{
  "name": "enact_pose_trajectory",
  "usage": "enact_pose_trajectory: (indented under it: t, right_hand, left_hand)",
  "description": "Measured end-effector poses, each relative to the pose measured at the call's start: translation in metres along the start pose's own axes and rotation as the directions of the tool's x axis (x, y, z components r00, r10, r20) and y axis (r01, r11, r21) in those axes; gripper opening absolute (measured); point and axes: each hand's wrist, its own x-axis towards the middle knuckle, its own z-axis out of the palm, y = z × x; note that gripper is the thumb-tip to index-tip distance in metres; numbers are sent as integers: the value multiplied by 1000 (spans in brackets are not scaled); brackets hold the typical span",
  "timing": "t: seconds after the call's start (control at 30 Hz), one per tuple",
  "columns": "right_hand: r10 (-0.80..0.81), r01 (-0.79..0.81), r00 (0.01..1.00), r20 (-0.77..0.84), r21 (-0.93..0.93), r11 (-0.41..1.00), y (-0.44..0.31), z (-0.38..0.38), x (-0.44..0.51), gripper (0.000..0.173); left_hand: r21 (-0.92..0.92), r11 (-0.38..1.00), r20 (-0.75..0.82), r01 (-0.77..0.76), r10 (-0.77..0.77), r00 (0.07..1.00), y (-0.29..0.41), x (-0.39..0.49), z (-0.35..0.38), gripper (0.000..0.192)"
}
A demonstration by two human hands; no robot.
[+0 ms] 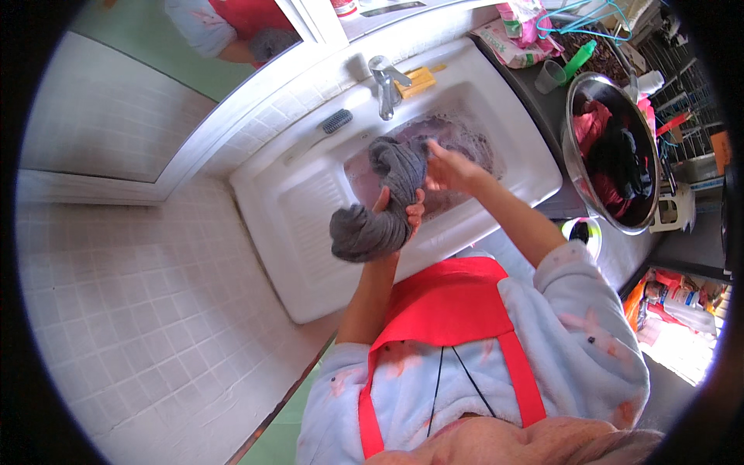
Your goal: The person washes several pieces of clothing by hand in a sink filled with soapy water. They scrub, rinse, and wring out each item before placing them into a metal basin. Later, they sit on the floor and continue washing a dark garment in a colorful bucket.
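Observation:
A twisted, bunched grey cloth (399, 174) is held above a white ceramic laundry sink (314, 290). My left hand (407, 212) grips its lower part from beneath, with fingers and thumb around it; the lower end hangs in a thick fold over my wrist. My right hand (446, 167) is at the upper end of the cloth, thumb against it; how firmly its fingers close is hard to tell. Under the cloth, murky pinkish water (465, 136) with suds fills the basin. A ribbed washboard surface (308, 200) lies left of the water.
At the sink's back stand a chrome faucet (385, 87), yellow soap bars (415, 82) and a scrubbing brush (337, 121). On the right, a metal basin (655, 174) holds red and black clothes beside a green bottle (580, 58) and a clear cup (549, 78). A tiled wall (157, 290) borders the left.

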Motion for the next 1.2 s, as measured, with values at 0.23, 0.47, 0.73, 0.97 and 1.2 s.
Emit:
enact_pose_trajectory:
  t: [0.23,0.47,0.73,0.97,1.2]
  right_hand:
    - [-602,602,798,-31,55,796,77,22,25,99]
    - [-420,161,896,143,777,609,42,-7,40,76]
    - [-287,297,864,-414,-43,954,36,-14,23,44]
    - [-529,-59,772,-353,-868,493,42,-16,47,54]
    - [-538,-315,646,-540,-832,457,46,3,50,75]
  left_hand:
    - [-188,982,111,-2,24,994,-46,4,8,64]
    - [-212,977,-59,34,-47,997,-41,-18,-2,64]
    - [537,770,-621,345,85,779,-21,-5,-7,39]
    - [576,767,-611,284,172,772,-23,7,-35,29]
    - [811,392,-546,434,244,802,-4,1,-35,33]
